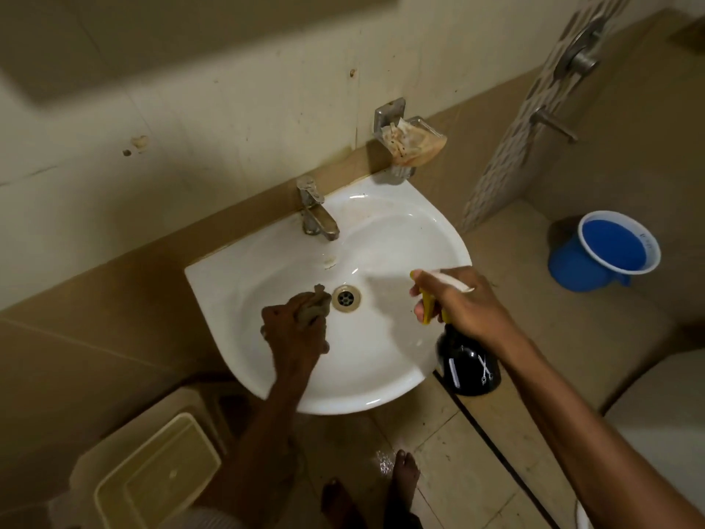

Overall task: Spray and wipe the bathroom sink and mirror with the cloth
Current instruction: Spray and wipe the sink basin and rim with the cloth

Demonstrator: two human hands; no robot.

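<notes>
Our left hand [293, 330] is clamped on the bunched cloth [314, 305], pressing it inside the sink [381, 231] just beside the drain [346, 297]. Our right hand [463, 305] grips the spray bottle [467, 366] over the sink's rim.

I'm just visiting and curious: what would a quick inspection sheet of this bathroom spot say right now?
Surface: white sink, wet sheen in the bowl, drain open.
Job's things: cloth bunched in the bowl beside the drain; black spray bottle with yellow trigger held over the sink's right rim.
Clutter: stained soap dish on the wall.
Hands: left hand grips the cloth; right hand grips the spray bottle.
Cables: nothing seen.
Surroundings: tap, blue bucket, beige bin, wet floor.
</notes>
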